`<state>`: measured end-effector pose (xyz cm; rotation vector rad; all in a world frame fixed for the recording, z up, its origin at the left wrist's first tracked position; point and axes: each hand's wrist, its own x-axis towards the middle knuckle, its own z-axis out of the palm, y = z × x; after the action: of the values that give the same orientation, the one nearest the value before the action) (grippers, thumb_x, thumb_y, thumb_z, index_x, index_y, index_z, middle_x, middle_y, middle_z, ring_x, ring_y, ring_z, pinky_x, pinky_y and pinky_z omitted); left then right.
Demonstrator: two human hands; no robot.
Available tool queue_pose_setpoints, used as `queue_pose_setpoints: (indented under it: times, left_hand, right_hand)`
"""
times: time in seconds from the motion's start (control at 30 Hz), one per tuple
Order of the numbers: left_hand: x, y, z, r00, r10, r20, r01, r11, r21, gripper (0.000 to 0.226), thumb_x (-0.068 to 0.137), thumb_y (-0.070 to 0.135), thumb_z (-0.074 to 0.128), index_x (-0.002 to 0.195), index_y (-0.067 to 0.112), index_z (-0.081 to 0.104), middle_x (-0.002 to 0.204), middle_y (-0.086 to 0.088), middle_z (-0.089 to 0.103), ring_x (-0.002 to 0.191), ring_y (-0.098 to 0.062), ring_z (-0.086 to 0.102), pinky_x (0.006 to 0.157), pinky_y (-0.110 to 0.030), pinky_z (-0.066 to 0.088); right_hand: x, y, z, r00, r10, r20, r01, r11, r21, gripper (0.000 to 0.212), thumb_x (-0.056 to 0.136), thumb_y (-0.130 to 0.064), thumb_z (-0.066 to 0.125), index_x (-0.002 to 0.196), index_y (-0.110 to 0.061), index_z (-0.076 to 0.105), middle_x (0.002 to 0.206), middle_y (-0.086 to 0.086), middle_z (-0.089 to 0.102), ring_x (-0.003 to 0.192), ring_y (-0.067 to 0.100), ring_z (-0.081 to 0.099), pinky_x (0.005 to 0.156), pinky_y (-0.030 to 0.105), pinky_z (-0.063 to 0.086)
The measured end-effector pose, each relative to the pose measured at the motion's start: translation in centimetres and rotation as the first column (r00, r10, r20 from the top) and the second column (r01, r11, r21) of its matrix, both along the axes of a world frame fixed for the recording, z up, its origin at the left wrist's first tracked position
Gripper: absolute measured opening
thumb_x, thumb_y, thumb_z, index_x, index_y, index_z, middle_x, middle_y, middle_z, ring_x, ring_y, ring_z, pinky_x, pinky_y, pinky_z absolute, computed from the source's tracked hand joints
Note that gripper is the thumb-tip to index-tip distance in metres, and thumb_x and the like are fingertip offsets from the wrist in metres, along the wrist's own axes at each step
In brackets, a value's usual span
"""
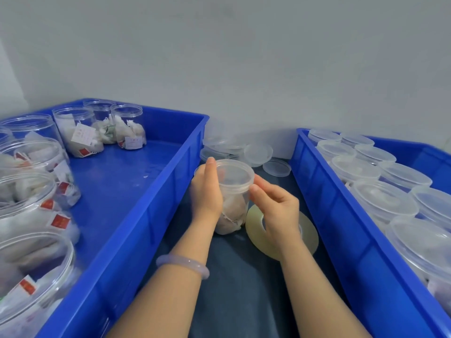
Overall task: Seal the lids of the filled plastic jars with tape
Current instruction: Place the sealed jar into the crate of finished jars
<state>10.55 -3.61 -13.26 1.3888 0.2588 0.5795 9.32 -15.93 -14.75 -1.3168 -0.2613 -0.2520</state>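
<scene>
A pale bracelet (183,264) sits on the left wrist, nearest of all, above a dark cloth (239,289) that lies between two blue crates. A roll of clear tape (253,228) lies flat on the cloth, partly under the right hand (278,206). Just left of the roll stands the filled jar (234,208), upright, with its lid (234,174) on. The left hand (207,191) wraps round the jar's left side, thumb up by the lid. The right hand's thumb and forefinger meet at the lid's right rim, the other fingers curled; whether they pinch tape cannot be told. The left crate (146,215) holds filled jars without lids, the right crate (341,215) lidded ones. Loose lids (258,152) lie farther off, by the wall.
</scene>
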Motion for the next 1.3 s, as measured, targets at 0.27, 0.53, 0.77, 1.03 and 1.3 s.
queue_pose_setpoints:
  times: [0.27, 0.53, 0.77, 1.03, 1.3]
  left_hand:
    - [-0.1, 0.1, -0.4, 1.0, -0.005, 0.015, 0.005, 1.0, 0.03, 0.036, 0.099, 0.035, 0.035, 0.089, 0.02, 0.065, 0.087, 0.007, 0.067, 0.085, -0.008, 0.062, 0.071, -0.024, 0.046]
    - [-0.1, 0.1, -0.3, 1.0, -0.002, 0.011, 0.002, 0.999, 0.038, 0.034, 0.099, 0.033, 0.036, 0.076, 0.026, 0.06, 0.077, 0.01, 0.063, 0.077, -0.007, 0.06, 0.067, -0.025, 0.044]
    - [-0.1, 0.0, -0.2, 1.0, 0.001, -0.01, 0.0, 1.0, 0.026, 0.034, 0.099, 0.034, 0.035, 0.081, 0.027, 0.062, 0.079, 0.01, 0.065, 0.08, -0.005, 0.061, 0.068, -0.025, 0.045]
    - [-0.2, 0.0, -0.3, 1.0, -0.008, -0.001, 0.008, 1.0, 0.016, 0.038, 0.1, 0.032, 0.032, 0.091, 0.019, 0.067, 0.085, 0.01, 0.067, 0.082, -0.004, 0.062, 0.067, -0.02, 0.044]
    - [-0.2, 0.0, -0.4, 1.0, -0.005, -0.003, 0.005, 1.0, 0.011, 0.038, 0.1, 0.032, 0.032, 0.091, 0.018, 0.066, 0.084, 0.011, 0.067, 0.082, -0.005, 0.061, 0.068, -0.021, 0.045]
  right_hand:
    - [0.2, -0.4, 0.7, 0.997, -0.056, 0.056, 0.061, 0.992, -0.107, 0.009, 0.085, 0.004, 0.063, 0.084, -0.002, 0.07, 0.097, 0.005, 0.074, 0.092, 0.021, 0.07, 0.079, 0.035, 0.058]
    - [0.3, -0.5, 1.1, 0.998, -0.008, 0.054, 0.02, 0.975, -0.222, 0.021, 0.086, 0.008, 0.053, 0.076, -0.007, 0.061, 0.101, 0.005, 0.07, 0.095, 0.018, 0.066, 0.08, 0.029, 0.056]
    - [-0.3, -0.6, 1.0, 0.996, -0.047, 0.076, 0.056, 0.991, -0.119, 0.017, 0.083, 0.008, 0.065, 0.097, 0.002, 0.072, 0.1, 0.009, 0.073, 0.093, 0.02, 0.07, 0.078, 0.031, 0.058]
    - [-0.4, -1.4, 1.2, 0.997, 0.014, 0.069, 0.004, 0.969, -0.248, 0.01, 0.079, 0.01, 0.066, 0.08, 0.001, 0.07, 0.108, 0.007, 0.07, 0.1, 0.014, 0.067, 0.085, 0.025, 0.054]
    - [-0.1, 0.1, -0.4, 0.999, 0.044, -0.032, -0.043, 0.998, 0.055, 0.013, 0.083, 0.001, 0.065, 0.085, -0.011, 0.069, 0.108, 0.004, 0.072, 0.1, 0.018, 0.068, 0.081, 0.026, 0.054]
